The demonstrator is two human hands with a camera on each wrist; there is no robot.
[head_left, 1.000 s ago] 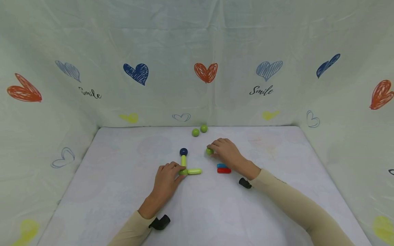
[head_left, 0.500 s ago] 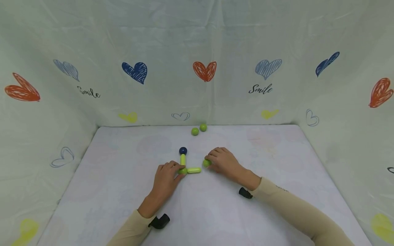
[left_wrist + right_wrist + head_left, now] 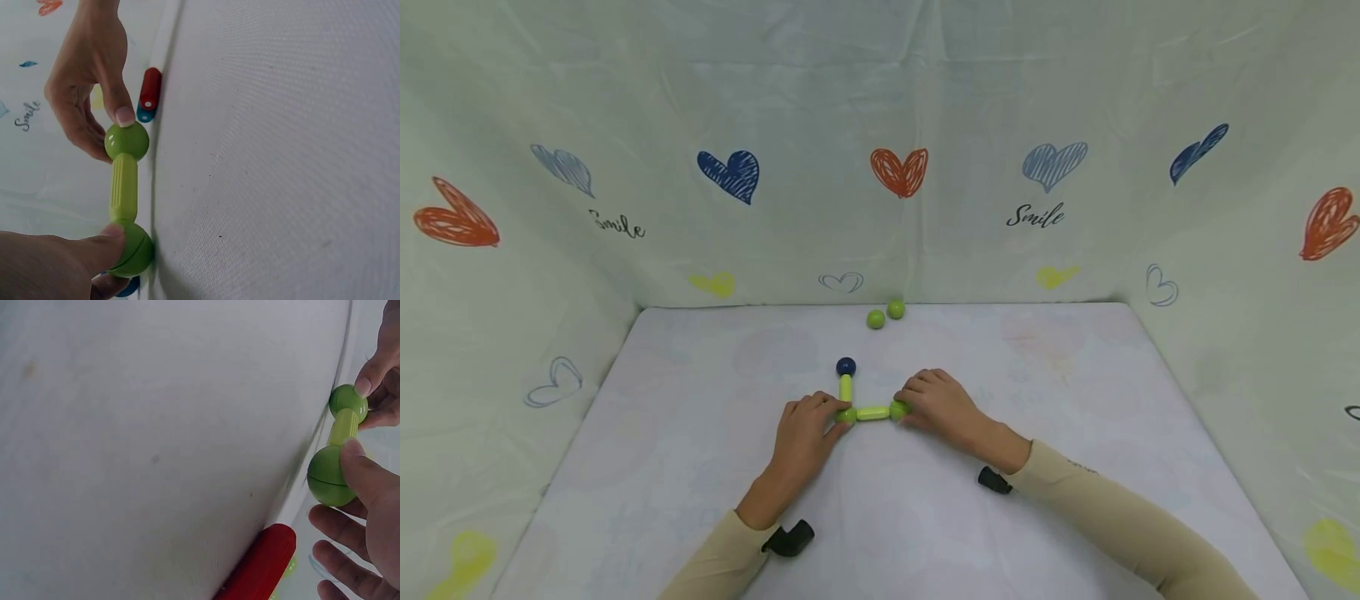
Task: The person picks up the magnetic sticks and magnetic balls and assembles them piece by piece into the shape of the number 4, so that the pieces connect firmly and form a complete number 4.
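My left hand (image 3: 803, 437) pinches a green ball (image 3: 134, 255) between thumb and fingers. A yellow-green rod (image 3: 872, 413) runs right from this ball, and a second yellow-green rod (image 3: 846, 387) runs away from it to a dark blue ball (image 3: 846, 367). At the right end of the first rod, my right hand (image 3: 946, 408) pinches another green ball (image 3: 325, 476), which touches the rod's end. How deeply rod and ball fit together cannot be told. Fingers partly cover both held balls in the head view.
Two loose green balls (image 3: 876, 319) lie near the table's back edge. A red rod (image 3: 150, 87) and a blue rod (image 3: 146, 115) lie by my right hand, hidden beneath that arm in the head view. A printed curtain (image 3: 805, 100) rises behind the white table (image 3: 700, 358).
My right hand has come toward me and slightly left with its green ball, bringing it against the rod's free end. My left hand keeps its hold in place.
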